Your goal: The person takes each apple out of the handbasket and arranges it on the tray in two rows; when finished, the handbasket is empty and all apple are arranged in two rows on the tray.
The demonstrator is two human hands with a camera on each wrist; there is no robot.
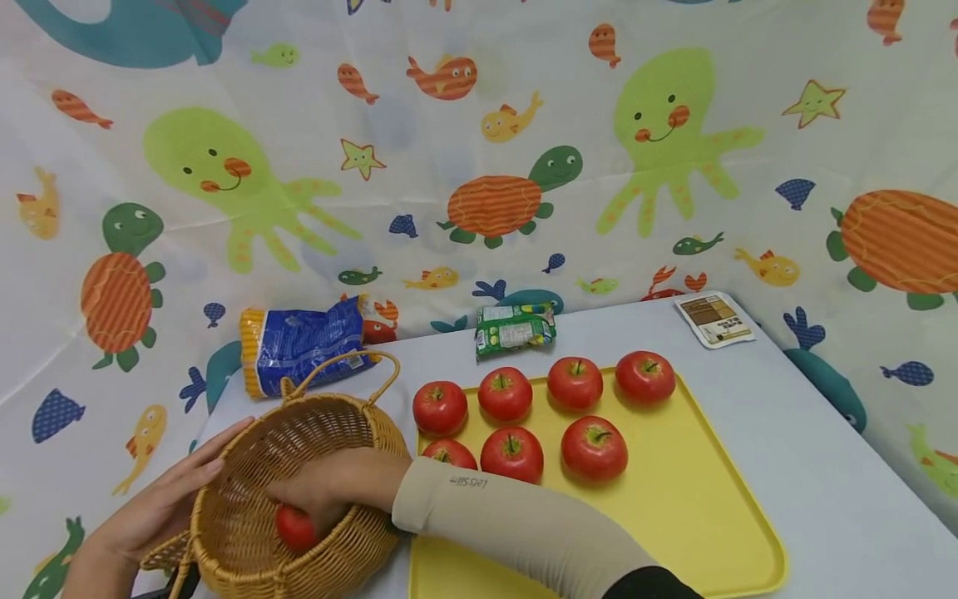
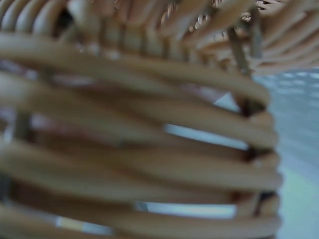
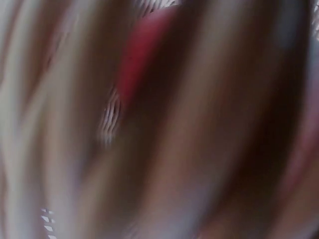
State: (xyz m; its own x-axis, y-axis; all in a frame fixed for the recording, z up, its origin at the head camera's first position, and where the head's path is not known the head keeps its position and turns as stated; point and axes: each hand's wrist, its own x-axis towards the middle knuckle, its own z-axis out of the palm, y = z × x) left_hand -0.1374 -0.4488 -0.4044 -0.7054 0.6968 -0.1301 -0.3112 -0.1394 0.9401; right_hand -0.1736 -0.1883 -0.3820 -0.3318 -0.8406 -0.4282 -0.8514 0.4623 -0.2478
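Observation:
In the head view, my right hand (image 1: pixel 322 491) reaches down inside the tan wicker basket (image 1: pixel 367 532) and holds a red apple (image 1: pixel 295 527) low in it. My left hand (image 1: pixel 160 507) lies along the basket's left outer side, its fingers stretched toward the rim. Blurred wicker strands (image 2: pixel 139 164) fill the left wrist view. Through a gap in the weave, the right wrist view shows a slice of red (image 3: pixel 142 50). On the yellow tray (image 1: pixel 703 507), beside the basket, sit several red apples (image 1: pixel 594 449).
Behind the basket lies a blue and yellow packet (image 1: pixel 303 345). A green packet (image 1: pixel 516 329) lies behind the tray, and a white and brown pouch (image 1: pixel 714 319) is at the back right of the white table (image 1: pixel 846 466). A sea-animal curtain (image 1: pixel 419 166) hangs behind.

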